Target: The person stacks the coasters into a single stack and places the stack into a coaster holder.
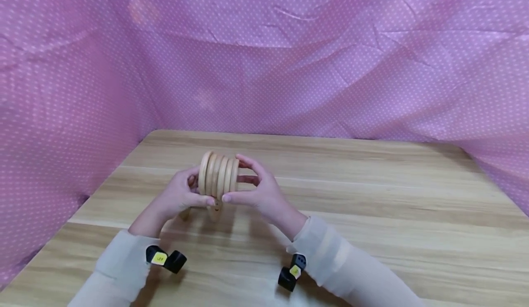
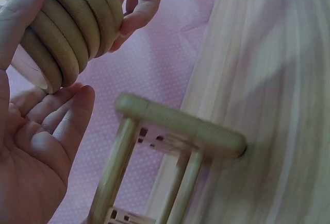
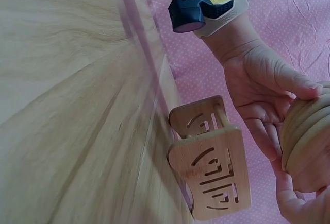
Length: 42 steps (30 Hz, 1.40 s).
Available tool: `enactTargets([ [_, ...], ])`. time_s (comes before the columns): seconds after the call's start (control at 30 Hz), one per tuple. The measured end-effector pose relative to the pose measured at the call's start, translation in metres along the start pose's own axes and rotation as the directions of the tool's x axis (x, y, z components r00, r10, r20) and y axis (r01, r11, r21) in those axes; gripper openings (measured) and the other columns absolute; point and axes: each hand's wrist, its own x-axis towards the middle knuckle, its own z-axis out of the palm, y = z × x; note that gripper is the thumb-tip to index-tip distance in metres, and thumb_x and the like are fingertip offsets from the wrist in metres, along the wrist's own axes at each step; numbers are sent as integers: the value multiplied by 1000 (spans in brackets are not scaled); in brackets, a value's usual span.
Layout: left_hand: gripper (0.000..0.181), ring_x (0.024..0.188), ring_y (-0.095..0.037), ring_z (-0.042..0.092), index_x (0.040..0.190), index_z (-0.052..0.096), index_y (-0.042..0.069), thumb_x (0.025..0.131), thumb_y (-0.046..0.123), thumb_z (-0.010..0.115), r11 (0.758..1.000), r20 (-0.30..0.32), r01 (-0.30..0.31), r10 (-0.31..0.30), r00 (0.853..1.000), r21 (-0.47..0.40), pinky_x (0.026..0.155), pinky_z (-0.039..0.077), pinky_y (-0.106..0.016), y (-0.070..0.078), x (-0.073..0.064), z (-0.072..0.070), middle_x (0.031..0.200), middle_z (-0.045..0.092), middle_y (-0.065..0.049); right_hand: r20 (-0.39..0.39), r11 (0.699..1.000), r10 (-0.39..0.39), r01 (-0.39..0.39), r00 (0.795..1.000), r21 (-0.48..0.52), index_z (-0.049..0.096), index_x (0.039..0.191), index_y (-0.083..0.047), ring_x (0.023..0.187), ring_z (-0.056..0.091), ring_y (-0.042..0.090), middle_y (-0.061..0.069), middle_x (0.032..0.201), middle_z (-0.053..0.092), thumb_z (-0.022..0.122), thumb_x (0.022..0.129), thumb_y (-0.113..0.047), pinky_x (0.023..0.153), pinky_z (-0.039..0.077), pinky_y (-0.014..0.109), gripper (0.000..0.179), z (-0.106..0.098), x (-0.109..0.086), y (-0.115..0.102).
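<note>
Several round wooden coasters [image 1: 219, 176] are held together on edge as one stack, raised above the table. My left hand [image 1: 177, 196] grips the stack's left end, with the thumb along its near side. At the other end my right hand [image 1: 264, 191] holds it between thumb and fingers. Below the stack stands a small wooden rack [image 3: 211, 175], with cut-out patterned end panels joined by round rods. In the head view the hands and coasters hide most of this rack, while the left wrist view shows its rods [image 2: 114, 170]. Neither hand touches the rack.
The wood-grain table [image 1: 372, 206] extends far to the right of the hands. Pink dotted cloth [image 1: 289, 77] hangs behind it and at both sides. A small black camera is strapped to each wrist, one on the left sleeve [image 1: 120, 256].
</note>
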Motion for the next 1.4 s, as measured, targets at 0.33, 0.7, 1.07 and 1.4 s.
enactTargets([
  [0.33, 69, 89, -9, 62, 126, 42, -6, 67, 1, 77, 1000, -9, -20, 20, 1000, -5, 77, 53, -24, -8, -5, -15, 101, 64, 8, 10, 1000, -21, 21, 1000, 7, 38, 135, -33, 113, 48, 21, -5, 131, 42, 80, 67, -9, 95, 46, 35, 83, 13, 10, 7],
  [0.7, 60, 90, -5, 61, 116, 52, 11, 63, -6, 76, 995, -36, -89, 91, 995, 39, 79, 51, -18, -23, -9, -29, 100, 63, 15, -6, 997, -73, 72, 997, -42, 37, 137, -29, 109, 50, 14, -8, 131, 41, 82, 63, -9, 101, 39, 26, 89, 28, 20, 19],
  [1.07, 69, 90, -5, 61, 123, 43, -10, 63, -4, 77, 994, -32, -55, 58, 998, 89, 79, 51, -20, -30, -11, -37, 101, 62, 17, 41, 987, -119, 123, 992, -103, 34, 135, -39, 116, 47, 16, -10, 134, 37, 82, 65, -20, 101, 39, 30, 87, 32, 21, 27],
  [1.4, 74, 94, -3, 59, 128, 41, -4, 64, 0, 78, 993, -28, -2, 5, 1000, 114, 83, 49, -18, -35, -12, -42, 106, 59, 15, 31, 983, -116, 119, 993, -143, 35, 137, -33, 115, 48, 14, -9, 132, 39, 83, 62, -18, 100, 40, 31, 90, 37, 25, 30],
])
